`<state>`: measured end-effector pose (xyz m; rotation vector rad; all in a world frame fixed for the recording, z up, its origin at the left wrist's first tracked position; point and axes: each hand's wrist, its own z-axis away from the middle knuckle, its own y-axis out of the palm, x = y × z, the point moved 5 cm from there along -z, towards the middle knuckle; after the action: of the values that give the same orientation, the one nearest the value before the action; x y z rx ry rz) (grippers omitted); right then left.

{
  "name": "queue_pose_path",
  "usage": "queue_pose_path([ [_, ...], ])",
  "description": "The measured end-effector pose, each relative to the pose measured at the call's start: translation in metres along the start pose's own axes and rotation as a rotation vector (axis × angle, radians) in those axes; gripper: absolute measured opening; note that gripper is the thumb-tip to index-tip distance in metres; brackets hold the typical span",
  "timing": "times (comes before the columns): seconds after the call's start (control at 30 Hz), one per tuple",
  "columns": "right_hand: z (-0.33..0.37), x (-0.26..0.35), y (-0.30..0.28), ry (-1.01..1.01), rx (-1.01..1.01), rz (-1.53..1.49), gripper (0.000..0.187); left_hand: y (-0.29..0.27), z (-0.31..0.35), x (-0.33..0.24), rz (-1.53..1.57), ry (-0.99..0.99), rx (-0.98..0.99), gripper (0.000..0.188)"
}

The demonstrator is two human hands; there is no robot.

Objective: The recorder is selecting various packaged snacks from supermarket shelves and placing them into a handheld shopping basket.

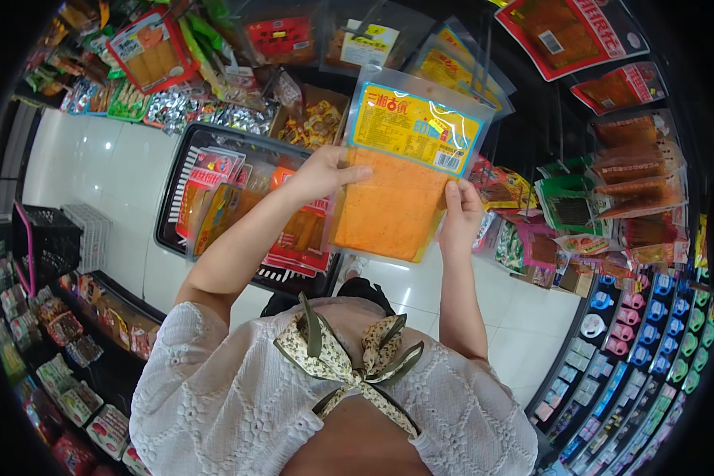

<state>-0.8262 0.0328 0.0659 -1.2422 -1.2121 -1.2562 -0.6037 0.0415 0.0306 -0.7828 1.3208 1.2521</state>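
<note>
Holding a flat orange food pouch (389, 210) by both edges

We have the pouch out in front of our chest, its yellow, blue-bordered label (412, 119) at the far end. Our left hand (321, 173) pinches the left edge, thumb laid across the front; our right hand (462, 213) pinches the right edge, slightly lower. We cannot see the fingers behind the pouch. Our left forearm passes over a black shopping basket (169, 190) with red-labelled packets (213, 168) in it, and the pouch overlaps the basket's right side in our view. Just beyond the basket we see small yellow-wrapped snacks (319, 123). At far right hang red-framed packets (575, 36); white floor tiles (107, 166) show at left.
</note>
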Motion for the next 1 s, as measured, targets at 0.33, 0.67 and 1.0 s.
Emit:
queue_pose_path([
  [0.33, 0.035, -0.003, 0.11, 0.035, 0.385, -0.044, 0.012, -0.06, 0.138, -0.015, 0.01, -0.034, -0.341, 0.022],
  [0.67, 0.059, -0.049, 0.255, -0.226, 0.903, 0.38, 0.015, -0.103, 0.262, 0.045, -0.689, 0.284, -0.823, 0.023],
  [1.0, 0.087, -0.134, 0.301, -0.032, 1.002, 0.637, 0.055, -0.126, 0.302, 0.081, -0.598, -0.161, -1.132, 0.029],
])
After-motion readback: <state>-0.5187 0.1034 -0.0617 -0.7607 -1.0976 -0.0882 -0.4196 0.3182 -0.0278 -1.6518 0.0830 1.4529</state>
